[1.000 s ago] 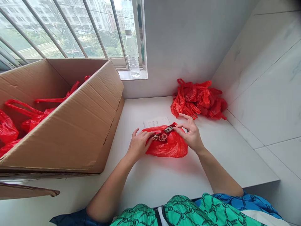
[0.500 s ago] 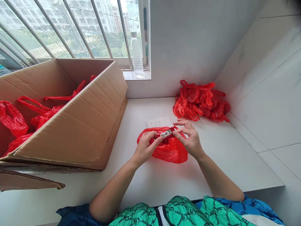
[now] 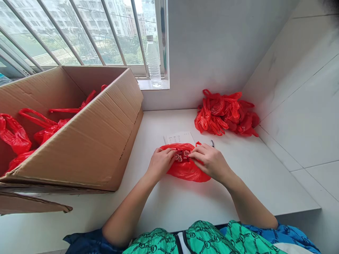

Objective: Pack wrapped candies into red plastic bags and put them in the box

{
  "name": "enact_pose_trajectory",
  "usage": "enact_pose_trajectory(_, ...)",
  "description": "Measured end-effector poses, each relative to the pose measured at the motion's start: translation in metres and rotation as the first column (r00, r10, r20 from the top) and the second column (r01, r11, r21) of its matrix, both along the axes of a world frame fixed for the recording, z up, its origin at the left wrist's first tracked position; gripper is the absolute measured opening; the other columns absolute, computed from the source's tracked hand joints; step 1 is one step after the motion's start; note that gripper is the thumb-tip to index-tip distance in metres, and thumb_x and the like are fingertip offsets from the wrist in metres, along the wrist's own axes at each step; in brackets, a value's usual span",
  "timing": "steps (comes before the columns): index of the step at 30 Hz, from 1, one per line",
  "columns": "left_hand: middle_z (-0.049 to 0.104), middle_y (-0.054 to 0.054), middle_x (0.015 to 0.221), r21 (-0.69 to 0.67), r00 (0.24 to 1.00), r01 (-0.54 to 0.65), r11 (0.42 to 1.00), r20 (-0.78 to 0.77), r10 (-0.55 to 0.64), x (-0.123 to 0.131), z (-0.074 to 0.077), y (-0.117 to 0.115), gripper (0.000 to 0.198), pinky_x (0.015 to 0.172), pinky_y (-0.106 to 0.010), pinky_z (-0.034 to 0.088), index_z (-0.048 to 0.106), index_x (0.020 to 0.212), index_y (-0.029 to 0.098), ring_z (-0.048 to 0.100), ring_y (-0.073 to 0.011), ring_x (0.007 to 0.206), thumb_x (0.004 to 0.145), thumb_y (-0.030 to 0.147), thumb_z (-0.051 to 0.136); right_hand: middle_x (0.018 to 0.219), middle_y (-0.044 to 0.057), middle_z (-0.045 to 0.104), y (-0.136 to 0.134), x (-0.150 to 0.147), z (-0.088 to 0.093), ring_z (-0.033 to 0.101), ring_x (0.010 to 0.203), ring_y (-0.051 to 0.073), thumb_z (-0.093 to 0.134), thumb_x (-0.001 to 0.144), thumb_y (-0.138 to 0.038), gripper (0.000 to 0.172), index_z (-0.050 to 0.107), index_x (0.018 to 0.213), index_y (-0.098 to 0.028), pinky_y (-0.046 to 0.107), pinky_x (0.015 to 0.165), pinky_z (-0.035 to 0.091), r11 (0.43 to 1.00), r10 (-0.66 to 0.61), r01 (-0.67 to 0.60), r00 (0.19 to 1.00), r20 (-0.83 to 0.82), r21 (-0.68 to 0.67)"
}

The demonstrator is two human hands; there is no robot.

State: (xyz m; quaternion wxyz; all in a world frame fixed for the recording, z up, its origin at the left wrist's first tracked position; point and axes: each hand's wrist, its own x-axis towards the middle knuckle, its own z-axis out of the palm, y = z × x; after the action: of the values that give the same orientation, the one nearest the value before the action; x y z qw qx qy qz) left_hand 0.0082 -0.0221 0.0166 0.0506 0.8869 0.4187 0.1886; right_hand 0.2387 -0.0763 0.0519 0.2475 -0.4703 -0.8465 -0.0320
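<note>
A red plastic bag (image 3: 189, 173) lies open on the white tabletop in front of me. Small dark red packets (image 3: 182, 155) with white printed characters show in its mouth. My left hand (image 3: 162, 163) has its fingers closed at the left end of these packets, fingertips partly hidden inside the bag. From the other side, my right hand (image 3: 210, 161) pinches at their right end with curled fingers. Behind the bag lies a sheet of white paper (image 3: 180, 138) with writing on it, partly covered. A pen (image 3: 212, 143) pokes out just beyond my right hand.
A large open cardboard box (image 3: 106, 141) stands on the left, with several tied red bags (image 3: 16, 135) inside. More red plastic bags (image 3: 225, 114) are heaped by the back wall at right. A clear water bottle (image 3: 153, 63) stands on the sill of the barred window.
Both hands have lowered into the bag's mouth, bringing down the packet that was held above it. My right hand's raised fingers have curled in, and the pen has come into view.
</note>
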Motion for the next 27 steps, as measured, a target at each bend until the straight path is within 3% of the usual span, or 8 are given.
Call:
enact_pose_trajectory(5,0.074,-0.003,0.105,-0.047,0.996,-0.078,0.996,-0.040,0.076,0.011,-0.004,0.003,0.026,0.087,-0.037,0.039,0.065,0.107,0.023,0.068,-0.0182,0.090,0.103,0.029,0.040,0.088,0.006,0.071,0.004,-0.004,-0.018,0.059,0.089,0.023,0.057,0.092,-0.012,0.020,0.074,0.089,-0.021,0.035,0.073,0.044,0.978,-0.173,0.191,0.965,0.196,-0.080)
enact_pose_trajectory(10,0.074,-0.003,0.089,-0.129,0.982,-0.186,0.974,0.002,0.188,0.018,-0.007,0.005,0.020,0.083,-0.036,0.038,0.062,0.088,0.021,0.066,-0.0188,0.081,0.099,0.028,0.048,0.089,0.007,0.068,0.004,-0.012,-0.025,0.060,0.086,0.023,0.056,0.096,-0.028,0.019,0.073,0.090,-0.020,0.036,0.075,0.045,0.961,-0.191,0.229,0.955,0.226,-0.156)
enact_pose_trajectory(13,0.073,0.001,0.083,-0.169,0.982,-0.180,0.969,0.031,0.188,0.019,-0.010,0.006,0.013,0.079,-0.034,0.040,0.061,0.085,0.021,0.065,-0.0176,0.075,0.094,0.030,0.057,0.093,0.008,0.066,0.004,-0.016,-0.027,0.061,0.081,0.022,0.061,0.093,-0.026,0.011,0.069,0.096,-0.019,0.035,0.072,0.045,0.952,-0.209,0.256,0.944,0.253,-0.169)
enact_pose_trajectory(18,0.073,0.002,0.088,-0.276,0.953,-0.107,0.955,0.247,0.178,0.015,-0.008,0.006,0.004,0.082,-0.035,0.044,0.063,0.088,0.024,0.067,-0.0186,0.080,0.086,0.025,0.066,0.095,0.009,0.064,0.008,-0.016,-0.034,0.062,0.080,0.023,0.065,0.089,-0.027,0.013,0.063,0.097,-0.018,0.036,0.070,0.046,0.945,-0.256,0.301,0.925,0.280,-0.131)
enact_pose_trajectory(23,0.072,-0.001,0.088,-0.294,0.827,-0.093,0.951,0.509,0.238,0.002,0.008,0.008,0.008,0.073,-0.030,0.049,0.068,0.092,0.023,0.063,-0.0163,0.078,0.088,0.027,0.062,0.106,0.013,0.065,0.015,-0.008,-0.038,0.064,0.093,0.027,0.065,0.089,-0.024,0.027,0.062,0.114,-0.016,0.039,0.075,0.046,0.946,-0.277,0.306,0.936,0.219,-0.110)
enact_pose_trajectory(27,0.072,-0.001,0.087,-0.406,0.683,-0.042,0.913,0.655,0.323,-0.002,0.025,0.003,0.016,0.066,-0.026,0.048,0.071,0.094,0.022,0.059,-0.0134,0.073,0.088,0.035,0.065,0.111,0.011,0.069,0.015,-0.010,-0.025,0.065,0.103,0.028,0.054,0.096,-0.027,0.028,0.062,0.122,-0.020,0.042,0.082,0.047,0.969,-0.227,0.218,0.972,-0.066,-0.119)
